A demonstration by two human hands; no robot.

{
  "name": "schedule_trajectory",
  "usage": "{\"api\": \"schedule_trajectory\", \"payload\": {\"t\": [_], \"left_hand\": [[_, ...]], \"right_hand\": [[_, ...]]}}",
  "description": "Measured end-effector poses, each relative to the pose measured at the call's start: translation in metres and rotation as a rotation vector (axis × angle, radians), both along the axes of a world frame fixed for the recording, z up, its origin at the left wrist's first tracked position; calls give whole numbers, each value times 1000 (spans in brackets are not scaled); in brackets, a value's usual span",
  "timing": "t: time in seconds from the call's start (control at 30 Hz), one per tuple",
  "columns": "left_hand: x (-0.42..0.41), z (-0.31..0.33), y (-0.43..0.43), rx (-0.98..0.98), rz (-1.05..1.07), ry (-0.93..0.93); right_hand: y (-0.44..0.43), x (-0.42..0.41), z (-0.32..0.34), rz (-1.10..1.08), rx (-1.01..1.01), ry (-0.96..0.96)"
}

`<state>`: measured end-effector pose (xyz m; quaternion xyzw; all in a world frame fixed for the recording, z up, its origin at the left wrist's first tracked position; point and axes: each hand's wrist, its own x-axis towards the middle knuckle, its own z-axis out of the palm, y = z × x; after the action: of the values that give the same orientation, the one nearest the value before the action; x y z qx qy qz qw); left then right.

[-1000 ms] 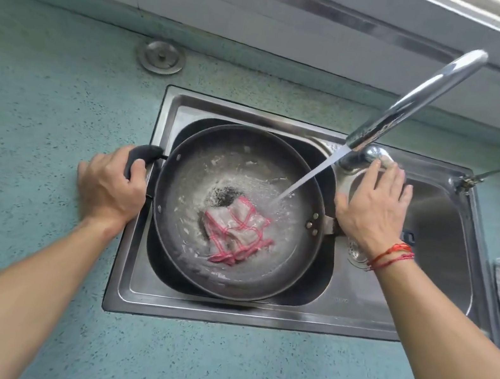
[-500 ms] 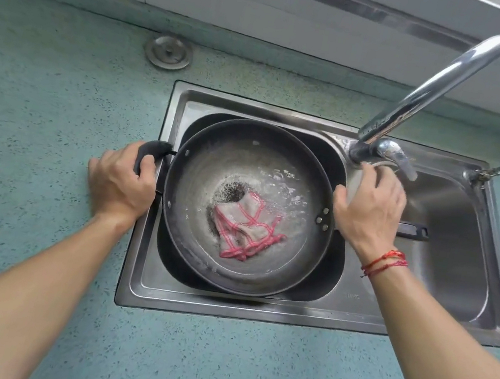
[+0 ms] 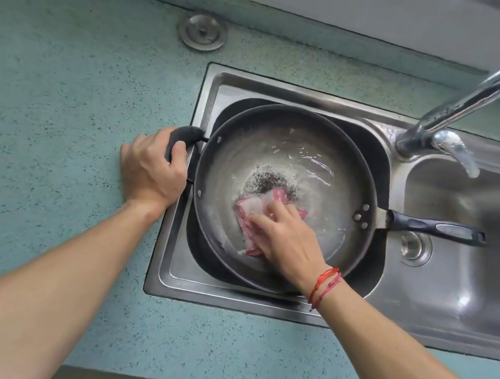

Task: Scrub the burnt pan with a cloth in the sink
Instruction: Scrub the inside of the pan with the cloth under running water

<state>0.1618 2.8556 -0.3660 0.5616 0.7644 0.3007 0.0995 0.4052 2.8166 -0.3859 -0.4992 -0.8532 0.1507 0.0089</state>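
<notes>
- The side handle (image 3: 184, 137) is gripped by the left hand (image 3: 151, 172) at the left edge of the sink (image 3: 256, 297), with the fingers curled fully round it. The pan (image 3: 287, 119) is judged to be braced this way against the push of scrubbing.
- The cloth (image 3: 255, 207) is held bunched under the right hand (image 3: 290, 239), whose fingers are bent over it and pressed down. Nothing else is held. A wad is judged to give firmer pressure than a flat sheet.
- The pan is seated in the sink's left basin and fills most of it, so dirty water is kept inside the sink.
- The long handle (image 3: 435, 228) is laid across the sink's divider and out over the right basin, untouched and clear of the scrubbing hand.
- The burnt patch (image 3: 267, 180) is seen near the middle of the sink's left basin, on the side of the cloth toward the sink's back rim. Its near margin is met by the cloth, so the scrubbing is judged barely begun.
- Shallow water is seen around the patch, presumably left there to soften the crust.
- The tap (image 3: 494, 82) rises from the sink's back rim, and its spout end is out of view.
</notes>
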Motion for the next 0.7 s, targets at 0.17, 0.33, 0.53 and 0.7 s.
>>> {"api": "schedule_trajectory", "payload": {"t": [0.17, 0.33, 0.53, 0.7], "left_hand": [[-1, -1, 1, 3, -5, -13], [-2, -3, 2, 8, 3, -17], [-1, -2, 2, 10, 2, -19], [0, -2, 1, 11, 3, -22]], "right_hand": [[11, -28, -15, 76, 112, 81], [49, -40, -17, 56, 170, 64], [90, -20, -8, -78, 71, 3], [91, 15, -3, -217, 56, -169]]}}
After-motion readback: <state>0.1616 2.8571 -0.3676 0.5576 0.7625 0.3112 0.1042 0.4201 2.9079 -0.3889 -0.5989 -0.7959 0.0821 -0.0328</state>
